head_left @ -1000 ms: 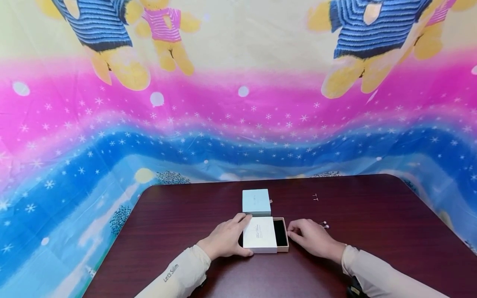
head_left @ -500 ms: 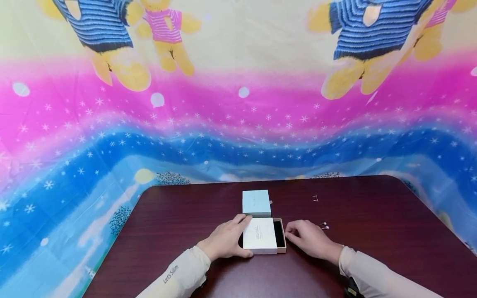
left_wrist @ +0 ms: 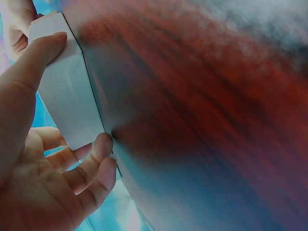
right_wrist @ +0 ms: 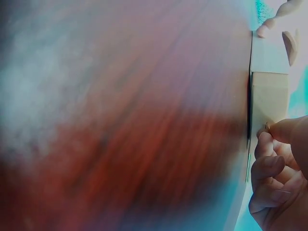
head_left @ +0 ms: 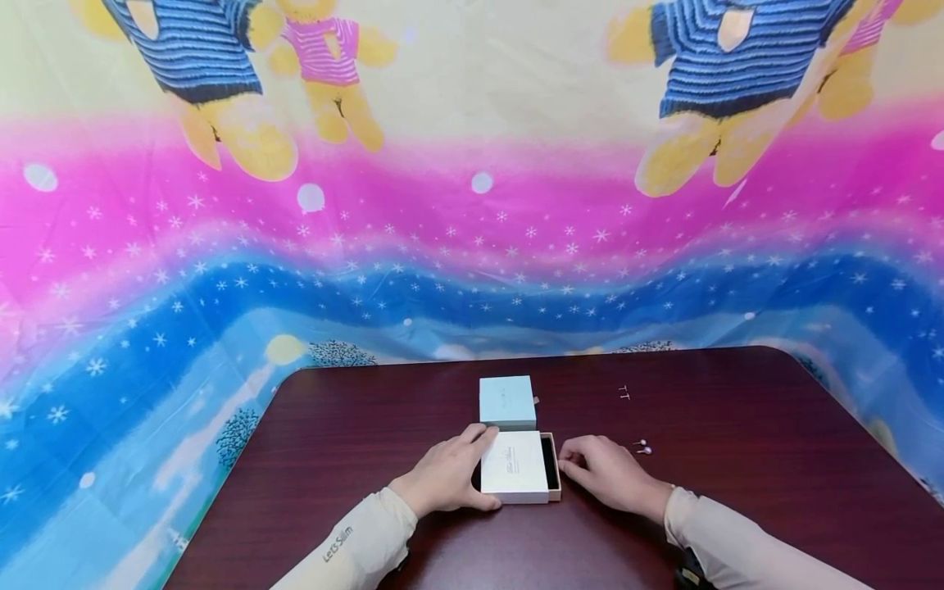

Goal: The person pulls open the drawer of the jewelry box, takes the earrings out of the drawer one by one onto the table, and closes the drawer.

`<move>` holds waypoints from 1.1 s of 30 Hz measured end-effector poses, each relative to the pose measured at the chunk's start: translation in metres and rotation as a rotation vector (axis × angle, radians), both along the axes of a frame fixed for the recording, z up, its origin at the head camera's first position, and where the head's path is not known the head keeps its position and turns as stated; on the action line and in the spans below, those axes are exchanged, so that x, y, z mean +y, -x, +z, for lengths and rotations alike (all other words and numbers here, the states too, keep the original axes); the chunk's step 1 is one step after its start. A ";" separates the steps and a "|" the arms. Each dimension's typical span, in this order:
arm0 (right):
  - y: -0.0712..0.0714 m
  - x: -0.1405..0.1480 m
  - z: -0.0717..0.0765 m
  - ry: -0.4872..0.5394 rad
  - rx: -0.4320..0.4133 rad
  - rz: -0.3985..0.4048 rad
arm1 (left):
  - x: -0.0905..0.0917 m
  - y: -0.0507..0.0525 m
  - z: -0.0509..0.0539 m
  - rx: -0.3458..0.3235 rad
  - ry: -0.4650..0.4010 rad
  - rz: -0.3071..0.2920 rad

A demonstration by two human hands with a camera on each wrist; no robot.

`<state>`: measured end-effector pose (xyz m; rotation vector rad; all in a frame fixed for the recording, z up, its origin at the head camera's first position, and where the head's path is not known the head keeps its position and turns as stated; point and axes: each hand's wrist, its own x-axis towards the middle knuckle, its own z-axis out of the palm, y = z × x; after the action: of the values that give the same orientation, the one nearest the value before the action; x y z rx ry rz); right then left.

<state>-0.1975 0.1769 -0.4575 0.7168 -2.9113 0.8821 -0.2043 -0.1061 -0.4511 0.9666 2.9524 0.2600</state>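
Observation:
A white drawer-style gift box lies flat on the table, its printed sleeve (head_left: 512, 465) facing up. My left hand (head_left: 442, 469) grips this sleeve from the left, thumb on the near side and fingers at the far side. From the sleeve's right end a narrow strip of the drawer (head_left: 555, 469) sticks out, with a black lining. Close against that end is my right hand (head_left: 612, 475), its fingers curled. In the right wrist view, its thumb and forefinger pinch a tiny pull tab (right_wrist: 267, 126) on the drawer's end wall (right_wrist: 269, 96).
Just behind the white box stands a light blue box (head_left: 507, 400) with a small tab on its right. Two pearl-like earrings (head_left: 645, 448) lie beyond my right hand. Farther back are two small T-shaped pins (head_left: 624, 392). A printed cloth (head_left: 472, 262) hangs behind the table (head_left: 354, 418).
The drawer has slid left into the sleeve, so less of its black lining shows. My right hand has moved left with it, while the left hand and sleeve stay put.

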 end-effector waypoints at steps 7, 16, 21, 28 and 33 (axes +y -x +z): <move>0.000 -0.003 -0.001 -0.004 0.007 -0.001 | 0.000 0.000 0.000 0.001 -0.002 0.000; 0.001 -0.007 0.000 -0.007 0.004 0.007 | 0.000 -0.001 0.000 0.011 -0.005 0.000; 0.002 -0.008 -0.001 -0.010 0.005 0.008 | 0.001 -0.001 0.000 0.010 -0.006 -0.002; 0.003 -0.011 -0.001 -0.011 0.012 0.009 | 0.000 0.000 0.000 0.010 -0.006 0.000; 0.004 -0.012 -0.002 -0.011 0.000 0.011 | 0.000 -0.001 0.000 0.011 -0.008 -0.002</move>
<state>-0.2013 0.1650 -0.4599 0.7341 -2.9178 0.8679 -0.2037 -0.1058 -0.4513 0.9749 2.9626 0.2672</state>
